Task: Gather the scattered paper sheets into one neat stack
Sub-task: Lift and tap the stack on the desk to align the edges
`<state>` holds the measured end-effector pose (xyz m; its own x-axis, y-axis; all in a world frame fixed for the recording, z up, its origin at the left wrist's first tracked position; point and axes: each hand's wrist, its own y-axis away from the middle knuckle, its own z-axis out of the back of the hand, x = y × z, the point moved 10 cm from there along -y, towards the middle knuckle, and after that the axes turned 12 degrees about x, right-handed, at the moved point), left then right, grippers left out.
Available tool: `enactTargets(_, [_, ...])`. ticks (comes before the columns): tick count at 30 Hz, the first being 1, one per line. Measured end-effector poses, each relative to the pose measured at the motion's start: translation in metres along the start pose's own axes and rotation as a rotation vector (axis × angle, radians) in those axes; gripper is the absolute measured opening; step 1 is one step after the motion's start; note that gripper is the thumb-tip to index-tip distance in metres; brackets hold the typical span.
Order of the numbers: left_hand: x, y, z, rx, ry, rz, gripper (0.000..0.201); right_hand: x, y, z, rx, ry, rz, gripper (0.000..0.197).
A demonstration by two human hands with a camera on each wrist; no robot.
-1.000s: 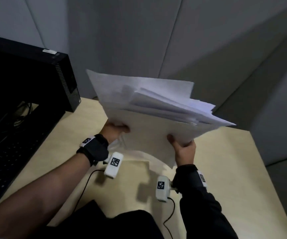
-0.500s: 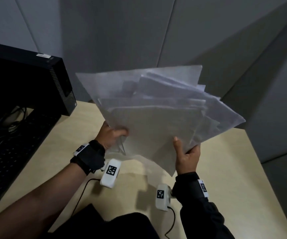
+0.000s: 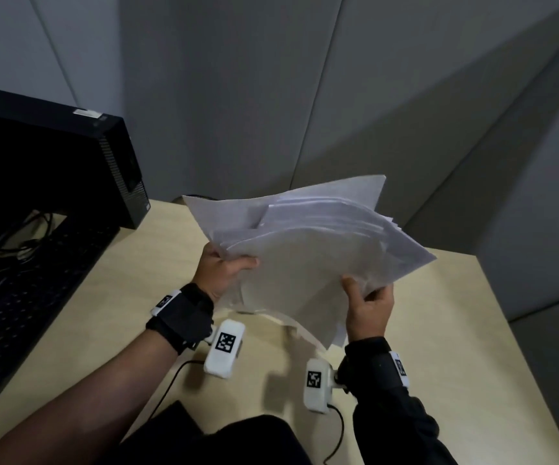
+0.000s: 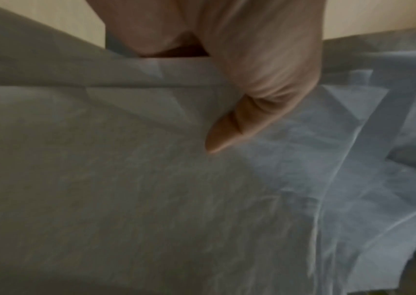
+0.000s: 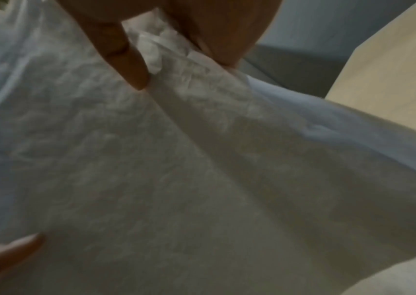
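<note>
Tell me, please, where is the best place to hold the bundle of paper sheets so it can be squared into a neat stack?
Probably by its two opposite side edges, one hand from each side. The paper sheets are fanned and skewed, with corners sticking out at the far right. The left hand and right hand now pinch only the near edge; holding the sides loosely would let the sheets drop level when tapped on the desk.

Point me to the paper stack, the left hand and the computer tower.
paper stack [image 3: 305, 263], head view, middle of the top sheet.
left hand [image 3: 219, 273], head view, back of the hand.
computer tower [image 3: 53, 162], head view, its dark side panel.
</note>
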<state>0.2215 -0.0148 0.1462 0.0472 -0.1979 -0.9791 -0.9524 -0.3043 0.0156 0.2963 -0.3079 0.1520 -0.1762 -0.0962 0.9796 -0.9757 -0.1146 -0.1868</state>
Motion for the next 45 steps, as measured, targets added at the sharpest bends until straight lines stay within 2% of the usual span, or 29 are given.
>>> enactTargets(3, [-0.005,0.001,0.004,0.048,-0.042,-0.043,0.048,-0.003,0.001,0.006,0.026,-0.008,0.014,0.053])
enactTargets(6, [0.022,-0.003,0.004,0.049,0.046,0.05,0.061,-0.034,0.005,-0.004,0.087,0.063,-0.151,0.062])
enactTargets(8, [0.036,-0.003,-0.003,0.035,0.072,0.101,0.056,-0.047,0.005,-0.01,0.091,0.115,-0.233,0.055])
enactTargets(10, [0.041,-0.003,-0.009,0.009,0.045,0.129,0.052,-0.045,0.001,-0.012,0.068,0.122,-0.241,0.046])
enactTargets(14, [0.039,-0.007,0.001,0.03,0.001,0.096,0.066,-0.044,0.001,0.007,0.004,0.07,-0.197,0.045])
enactTargets(16, [0.04,-0.008,0.009,0.041,0.054,0.087,0.073,-0.05,0.004,0.011,0.03,0.063,-0.214,0.043])
enactTargets(19, [0.052,-0.006,-0.001,0.13,0.061,0.153,0.078,-0.055,0.005,0.003,0.099,0.062,-0.259,0.031])
enactTargets(21, [0.057,-0.005,-0.008,0.168,0.026,0.166,0.08,-0.053,0.002,0.004,0.086,0.046,-0.245,0.029])
enactTargets(24, [0.058,-0.005,-0.003,0.13,0.074,0.14,0.08,-0.051,0.0,0.01,0.063,0.01,-0.232,0.033])
enactTargets(28, [0.065,-0.004,-0.007,0.136,0.034,0.166,0.08,-0.052,-0.001,0.006,0.091,0.047,-0.249,0.026])
enactTargets(33, [0.049,-0.005,-0.011,0.031,-0.015,0.137,0.043,-0.035,-0.002,0.001,0.021,0.038,-0.217,0.024])
enactTargets(39, [0.002,-0.01,0.004,0.049,-0.024,-0.035,0.066,0.004,-0.005,0.009,-0.054,-0.038,-0.038,0.042])
enactTargets(41, [0.016,-0.008,0.01,0.051,-0.017,0.007,0.072,-0.007,-0.001,0.006,-0.012,-0.005,-0.075,0.048])
enactTargets(43, [0.035,-0.002,0.008,0.059,0.018,0.08,0.074,-0.029,0.005,-0.001,0.045,0.053,-0.174,0.053])
enactTargets(45, [0.049,0.004,0.003,0.048,0.036,0.124,0.072,-0.045,0.01,-0.006,0.076,0.087,-0.269,0.044])
